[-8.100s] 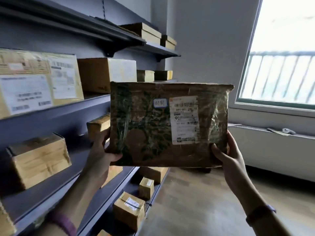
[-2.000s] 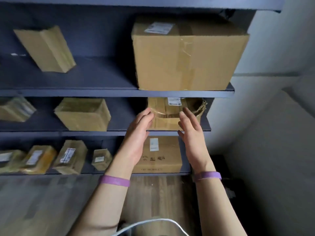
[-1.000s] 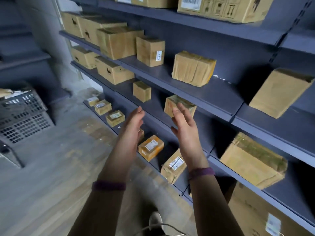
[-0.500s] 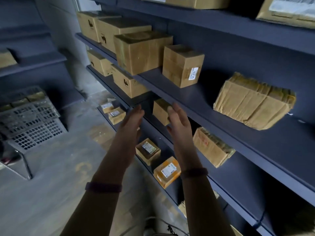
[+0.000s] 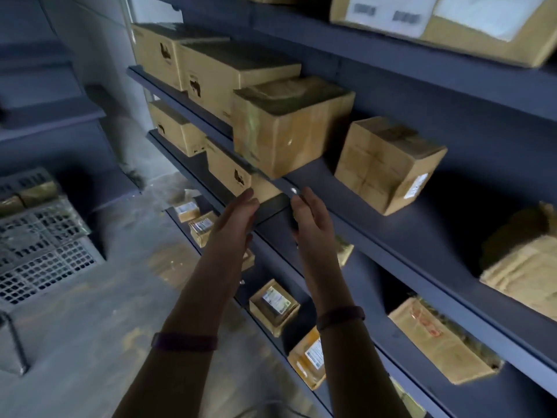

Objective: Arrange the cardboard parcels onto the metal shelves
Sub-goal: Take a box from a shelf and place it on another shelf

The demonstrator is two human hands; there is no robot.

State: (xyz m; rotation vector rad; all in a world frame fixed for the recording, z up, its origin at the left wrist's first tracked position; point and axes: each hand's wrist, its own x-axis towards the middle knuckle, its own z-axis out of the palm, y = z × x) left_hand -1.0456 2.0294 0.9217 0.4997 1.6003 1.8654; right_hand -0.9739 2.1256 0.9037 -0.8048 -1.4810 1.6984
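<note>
Cardboard parcels (image 5: 289, 128) already stand on the metal shelves (image 5: 422, 236) above, below and to the right of our hands, so we judge that a large part of the task is done. Our left hand (image 5: 238, 218) and right hand (image 5: 310, 218) hold nothing: the fingers are straight, the palms face each other with a gap between, just before the shelf edge. Far to the left of the left hand, a grey mesh crate (image 5: 45, 260) seems to contain more parcels, which we think remain to be placed.
</note>
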